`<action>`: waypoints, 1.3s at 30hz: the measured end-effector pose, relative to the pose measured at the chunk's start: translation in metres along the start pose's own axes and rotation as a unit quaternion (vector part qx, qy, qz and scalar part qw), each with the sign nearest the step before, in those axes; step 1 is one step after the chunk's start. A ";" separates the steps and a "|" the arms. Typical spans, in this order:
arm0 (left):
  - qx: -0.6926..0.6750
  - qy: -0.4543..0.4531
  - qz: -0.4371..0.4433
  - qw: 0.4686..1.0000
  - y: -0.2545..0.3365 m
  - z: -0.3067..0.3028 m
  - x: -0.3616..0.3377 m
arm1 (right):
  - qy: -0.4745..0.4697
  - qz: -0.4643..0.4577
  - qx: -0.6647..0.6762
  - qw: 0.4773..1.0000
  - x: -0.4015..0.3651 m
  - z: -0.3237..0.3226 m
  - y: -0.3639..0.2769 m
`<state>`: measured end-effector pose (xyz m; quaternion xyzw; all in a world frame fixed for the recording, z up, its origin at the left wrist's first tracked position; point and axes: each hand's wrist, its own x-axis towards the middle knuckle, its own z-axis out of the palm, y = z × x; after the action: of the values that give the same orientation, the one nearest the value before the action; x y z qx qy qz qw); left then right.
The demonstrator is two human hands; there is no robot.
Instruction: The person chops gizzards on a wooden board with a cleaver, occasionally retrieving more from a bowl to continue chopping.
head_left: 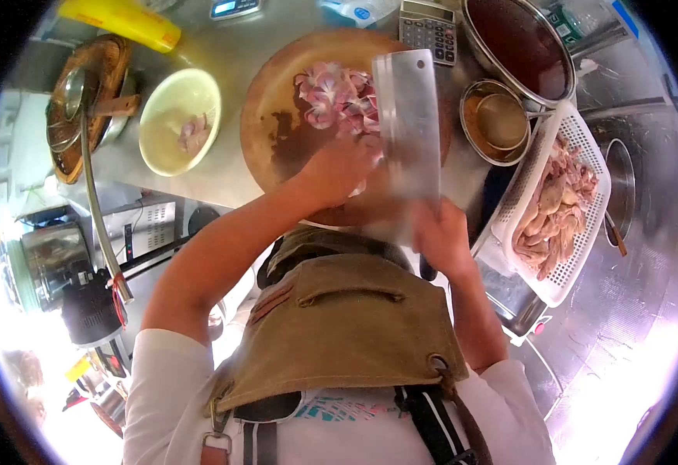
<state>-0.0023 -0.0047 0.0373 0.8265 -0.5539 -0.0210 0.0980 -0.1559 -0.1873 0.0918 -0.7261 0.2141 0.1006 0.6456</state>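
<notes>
My right hand (439,236) is closed around the handle of a cleaver (407,116). Its broad steel blade, slightly blurred, stands over the right half of a round wooden chopping board (265,101). Left of the blade, my left hand (343,170) has its fingers bent together on a piece of pinkish raw meat (370,145), partly hidden by the hand. Just beyond the fingers lies a pile of pink, white and purplish meat pieces (335,97). A dark wet patch marks the wood beside the pile.
A pale bowl (151,128) with several meat pieces stands left of the board. On the right are a white basket (584,221) of raw meat, a small steel bowl (470,139) and a large pot of dark liquid (521,46). A calculator (429,32) and scale (234,8) lie behind.
</notes>
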 end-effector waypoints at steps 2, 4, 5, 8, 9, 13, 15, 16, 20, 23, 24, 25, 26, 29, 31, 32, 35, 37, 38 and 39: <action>-0.041 -0.082 0.014 0.996 -0.003 -0.008 0.002 | -0.005 0.006 0.004 1.000 -0.001 -0.001 0.000; -0.139 -0.144 -0.054 0.978 -0.003 -0.007 -0.003 | -0.007 0.017 0.009 1.000 -0.003 -0.001 -0.004; -0.201 -0.150 -0.091 0.964 -0.002 -0.006 -0.008 | -0.006 0.018 -0.001 1.000 -0.004 -0.002 -0.007; -0.452 -0.029 -0.230 0.861 0.009 0.008 -0.026 | -0.005 0.022 -0.018 1.000 -0.004 -0.004 -0.010; -0.525 0.014 -0.290 0.800 0.016 0.014 -0.026 | -0.006 0.022 -0.015 1.000 -0.003 -0.004 -0.008; -0.337 0.154 -0.475 0.798 0.021 0.028 -0.044 | -0.019 0.032 -0.027 0.999 0.008 0.002 -0.013; -0.483 0.157 -0.524 0.684 0.022 0.030 -0.059 | -0.045 0.024 -0.067 0.996 0.018 0.008 -0.012; -0.485 0.166 -0.521 0.683 0.021 0.030 -0.065 | -0.056 0.020 -0.088 0.994 0.024 0.012 -0.012; -0.498 0.205 -0.506 0.674 0.019 0.033 -0.086 | -0.063 -0.107 -0.212 0.969 0.049 0.040 0.005; -0.393 0.157 -0.563 0.710 0.017 0.020 -0.092 | -0.074 -0.226 -0.285 0.929 0.061 0.062 0.011; -0.367 0.157 -0.561 0.725 0.016 0.023 -0.095 | -0.073 -0.239 -0.289 0.924 0.064 0.070 0.007; -0.341 0.157 -0.558 0.740 0.014 0.026 -0.099 | -0.077 -0.234 -0.296 0.923 0.066 0.076 0.005; -0.315 0.157 -0.554 0.754 0.012 0.030 -0.102 | -0.080 -0.230 -0.303 0.921 0.068 0.083 0.003; -0.212 0.307 -0.340 0.863 0.002 0.027 -0.104 | -0.097 -0.181 -0.331 0.921 0.071 0.095 0.001; -0.246 0.292 -0.306 0.872 -0.008 0.038 -0.103 | -0.101 -0.167 -0.350 0.916 0.071 0.102 -0.002; -0.262 0.285 -0.287 0.876 -0.012 0.043 -0.102 | -0.098 -0.176 -0.362 0.910 0.071 0.106 -0.006; -0.277 0.308 -0.284 0.865 -0.016 0.057 -0.102 | -0.087 -0.198 -0.383 0.898 0.074 0.113 -0.012; -0.291 0.318 -0.277 0.859 -0.017 0.059 -0.103 | -0.085 -0.194 -0.382 0.899 0.071 0.115 -0.013; -0.297 0.324 -0.273 0.856 -0.018 0.059 -0.103 | -0.086 -0.188 -0.384 0.900 0.067 0.116 -0.015; -0.302 0.322 -0.277 0.854 -0.019 0.058 -0.102 | -0.087 -0.180 -0.387 0.900 0.066 0.117 -0.022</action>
<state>-0.0325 0.0883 -0.0302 0.8362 -0.2063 0.0540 0.5054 -0.0725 -0.0830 0.0667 -0.9333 -0.0328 0.1206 0.3366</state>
